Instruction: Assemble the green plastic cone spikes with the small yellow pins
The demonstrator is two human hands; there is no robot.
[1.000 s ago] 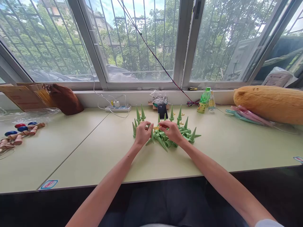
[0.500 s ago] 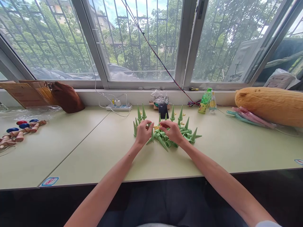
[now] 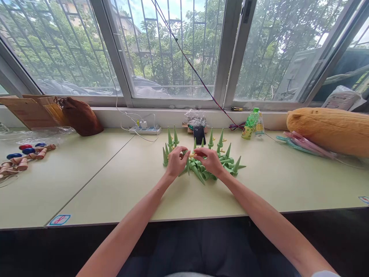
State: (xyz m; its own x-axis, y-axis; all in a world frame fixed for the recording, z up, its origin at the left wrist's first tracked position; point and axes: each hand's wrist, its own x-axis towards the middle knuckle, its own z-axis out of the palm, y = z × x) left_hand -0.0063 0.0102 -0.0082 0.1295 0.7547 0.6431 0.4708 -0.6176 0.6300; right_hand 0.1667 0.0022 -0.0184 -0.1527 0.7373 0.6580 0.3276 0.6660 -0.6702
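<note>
My left hand (image 3: 176, 161) is closed on a green plant watering spike (image 3: 188, 168), whose tip points down below the fingers. Facing it, my right hand (image 3: 212, 160) pinches a small yellow valve (image 3: 192, 156). The valve sits at or against the spike's side; the fingers hide whether it is seated. Under and beside my hands lies a heap of loose green spikes (image 3: 205, 175). Several more stand tip up around it, such as the spike (image 3: 176, 136) behind my left hand and the spike (image 3: 220, 139) at the back right, which carries a yellow valve.
Behind the heap are a black phone-like object (image 3: 199, 134) and a power strip (image 3: 145, 130). A green bottle (image 3: 250, 124) stands at the back right near an orange plush (image 3: 328, 129). Wooden kendama toys (image 3: 22, 164) and a brown bag (image 3: 82, 117) lie left.
My left hand has moved slightly right with its spike, bringing it closer to the yellow valve. My right hand has hardly moved. The camera view has shifted a little.
</note>
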